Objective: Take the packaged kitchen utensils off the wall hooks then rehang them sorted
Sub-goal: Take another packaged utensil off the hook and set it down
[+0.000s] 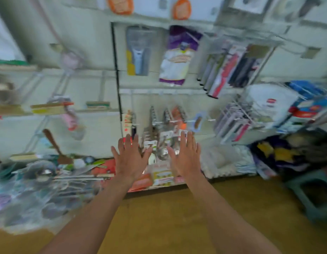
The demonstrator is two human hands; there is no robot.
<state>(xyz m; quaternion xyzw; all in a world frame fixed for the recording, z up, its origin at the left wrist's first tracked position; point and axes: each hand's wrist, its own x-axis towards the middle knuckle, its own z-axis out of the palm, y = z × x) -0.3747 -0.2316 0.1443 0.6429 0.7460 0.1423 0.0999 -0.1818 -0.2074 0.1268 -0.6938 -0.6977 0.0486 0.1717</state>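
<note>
Brown floor (pixel 168 217), pale hook wall (pixel 96 43), packaged utensils (pixel 165 137) — left hand (pixel 130 159), right hand (pixel 186 159) spread, empty

In front of me stands a pale, off-white wall (pixel 82 33) made of panels. A thin black strip (pixel 116 70) runs down it between two sections. To my left, light shelves (pixel 82 111) on slanted metal brackets are fixed to this wall. The floor (pixel 168 217) under me is a plain, dull ochre-brown. At my right, low on the floor, stands a green plastic stool (pixel 309 198). The light is soft and even. Everything is blurred, so I cannot tell finer details.
</note>
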